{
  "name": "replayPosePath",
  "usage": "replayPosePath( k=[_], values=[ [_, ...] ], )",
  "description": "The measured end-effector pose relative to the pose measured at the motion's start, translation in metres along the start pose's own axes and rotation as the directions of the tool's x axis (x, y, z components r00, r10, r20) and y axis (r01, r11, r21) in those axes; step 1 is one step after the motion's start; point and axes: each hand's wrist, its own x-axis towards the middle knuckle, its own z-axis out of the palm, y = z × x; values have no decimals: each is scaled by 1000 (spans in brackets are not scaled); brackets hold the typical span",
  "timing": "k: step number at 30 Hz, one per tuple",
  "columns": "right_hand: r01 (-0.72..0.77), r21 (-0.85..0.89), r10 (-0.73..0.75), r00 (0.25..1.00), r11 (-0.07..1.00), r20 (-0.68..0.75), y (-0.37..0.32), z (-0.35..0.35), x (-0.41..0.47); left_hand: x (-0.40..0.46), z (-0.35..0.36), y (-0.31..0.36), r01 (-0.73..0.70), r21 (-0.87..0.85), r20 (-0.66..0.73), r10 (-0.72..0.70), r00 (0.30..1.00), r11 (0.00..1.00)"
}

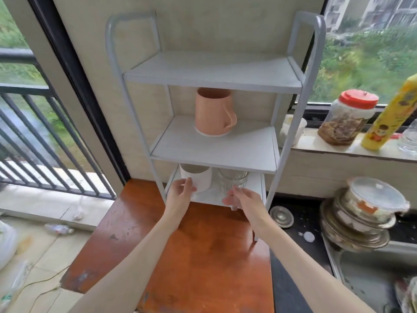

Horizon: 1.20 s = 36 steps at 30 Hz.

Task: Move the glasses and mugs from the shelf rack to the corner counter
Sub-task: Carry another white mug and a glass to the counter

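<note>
White mug (pixel 198 180) and clear glass (pixel 232 180) on bottom shelf of rack (pixel 214 71), 6 o'clock below pink mug (pixel 213 111) | left hand (pixel 180 192) grip wide at mug, right hand (pixel 243 201) grip wide at glass, neither closed | risk: knuckles strike shelf above, glass slips or tips.

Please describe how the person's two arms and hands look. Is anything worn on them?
Both forearms are bare, with no sleeves in view. The left hand and the right hand carry no gloves, and no watch, bracelet or ring can be seen. The fingers are uncovered.
</note>
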Motion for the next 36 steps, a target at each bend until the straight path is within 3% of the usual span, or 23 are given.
replayPosePath(
  k=[4, 14, 23, 30, 36],
  values=[
    [-102, 85, 100, 995, 991, 28, -3, 5, 7, 10, 10, -5, 50, -16, 19, -50, 999, 999],
    [-56, -31, 54, 997, 998, -54, -2, 15, -6, -18, -5, -9, 77, -155, 74, -66, 995, 985],
    [3, -40, -5, 998, 999, -65, 12, 13, -106, -91, -38, -15, 73, -157, 167, -47, 985, 985],
    [20, 92, -1, 978, 996, -211, 38, -21, -213, -162, -34, -22, 46, -99, 322, -12, 947, 994],
    [-7, 157, 78, 890, 988, -450, 73, -93, -304, -234, 22, -7, -39, 9, 531, 29, 847, 999]
  ],
)
